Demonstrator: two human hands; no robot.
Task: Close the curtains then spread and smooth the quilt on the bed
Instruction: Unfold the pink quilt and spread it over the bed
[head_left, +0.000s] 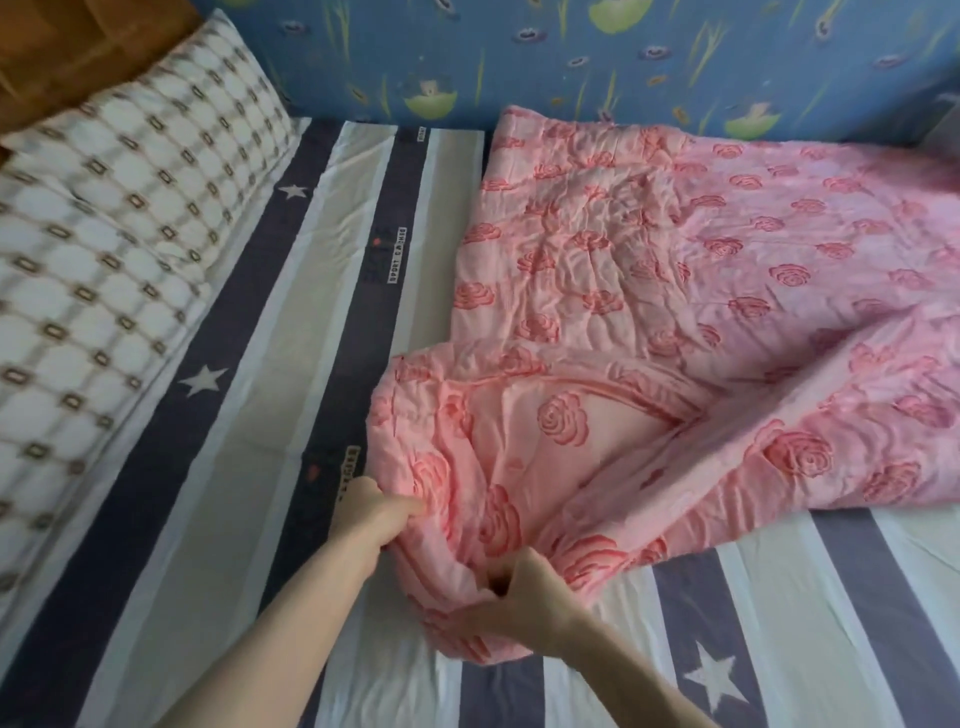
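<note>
Striped, star-printed bedding (260, 415) is exposed on the bed's left and near parts. No curtains are seen. The pink quilt (727, 270) lies bunched at far right; its near-left corner is gripped by curled fingers of left hand (376, 512) and right hand (524, 597). Spreading and smoothing remain.

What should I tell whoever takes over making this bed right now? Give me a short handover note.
Left hand: grips the near corner of the pink quilt.
Right hand: pinches the bunched edge of the quilt just beside it.
Quilt: lies over the right part of the bed, against the blue wall; its near corner is folded over and wrinkled.
Striped sheet: bare between the quilt and the pillow.
Done: quilt partly laid out. The curtains are out of view, so check them.
Left: unfold the corner, draw the quilt toward the pillow, and smooth the wrinkles.
</note>
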